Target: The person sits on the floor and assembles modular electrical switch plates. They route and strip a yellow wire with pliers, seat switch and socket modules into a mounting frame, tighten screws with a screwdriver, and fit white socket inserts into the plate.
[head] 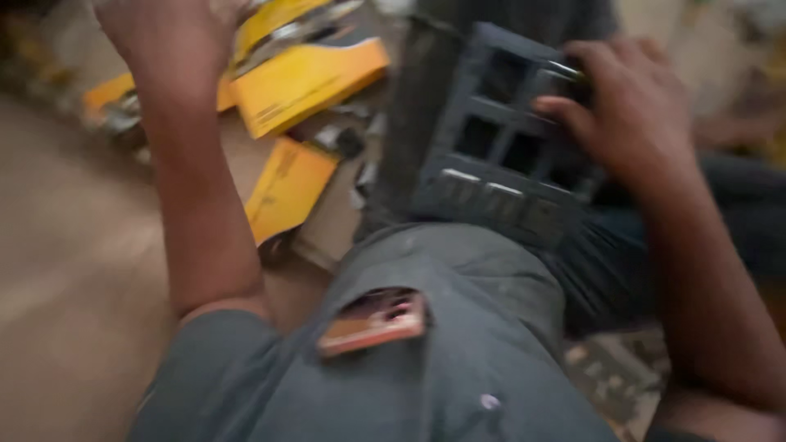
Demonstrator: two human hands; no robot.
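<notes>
My right hand [630, 110] is clamped on the top-right corner of the dark grid panel [499, 139], fingers hooked thru an opening; panel rests on my lap, long axis running down-left from the grip. Left hand [168, 33] is up over the yellow boxes [307, 82], well apart from the panel; can't tell if it's closed, too blurred and cut off.

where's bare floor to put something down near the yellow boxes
The bare floor left of the left forearm is free, below the yellow boxes. It is crowded between those boxes and the dark grid frame the right hand grips, with scraps lying there.
</notes>
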